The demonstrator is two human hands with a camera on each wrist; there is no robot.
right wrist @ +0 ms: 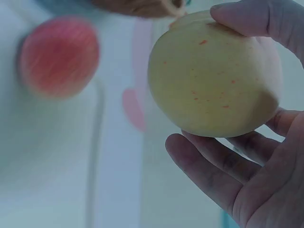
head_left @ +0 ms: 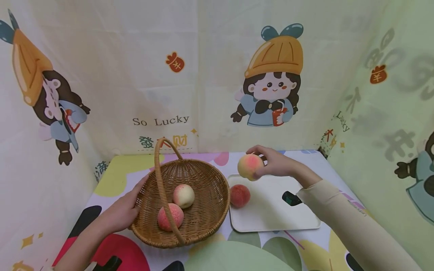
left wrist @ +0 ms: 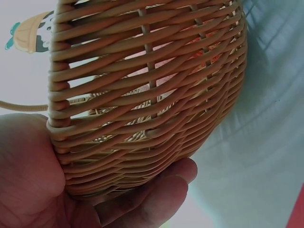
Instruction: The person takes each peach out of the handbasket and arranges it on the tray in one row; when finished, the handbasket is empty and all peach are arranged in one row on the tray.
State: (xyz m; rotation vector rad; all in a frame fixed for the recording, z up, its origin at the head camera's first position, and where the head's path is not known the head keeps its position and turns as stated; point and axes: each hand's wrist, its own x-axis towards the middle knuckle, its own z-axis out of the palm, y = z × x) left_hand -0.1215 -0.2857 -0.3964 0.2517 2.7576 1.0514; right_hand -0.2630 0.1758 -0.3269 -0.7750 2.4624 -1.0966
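My right hand (head_left: 276, 162) holds a yellow-and-pink peach (head_left: 249, 166) in the air over the far left of a white tray (head_left: 271, 222). In the right wrist view the thumb is on one side of this peach (right wrist: 213, 80) and the fingers are on the other. On the tray's left side lies a red peach (head_left: 240, 195), beside the basket. My left hand (head_left: 118, 212) grips the left side of a brown wicker basket (head_left: 207, 195), fingers curled against its outer wall. Inside the basket are a pale peach (head_left: 184, 196) and a pink peach (head_left: 173, 216), the latter partly behind the handle (head_left: 159, 177).
The basket's tall arched handle spans its opening. A patterned cloth (head_left: 115, 180) covers the table. Printed curtains (head_left: 217, 82) with cartoon figures hang behind and at both sides. A light green rounded shape (head_left: 234, 259) lies at the near edge.
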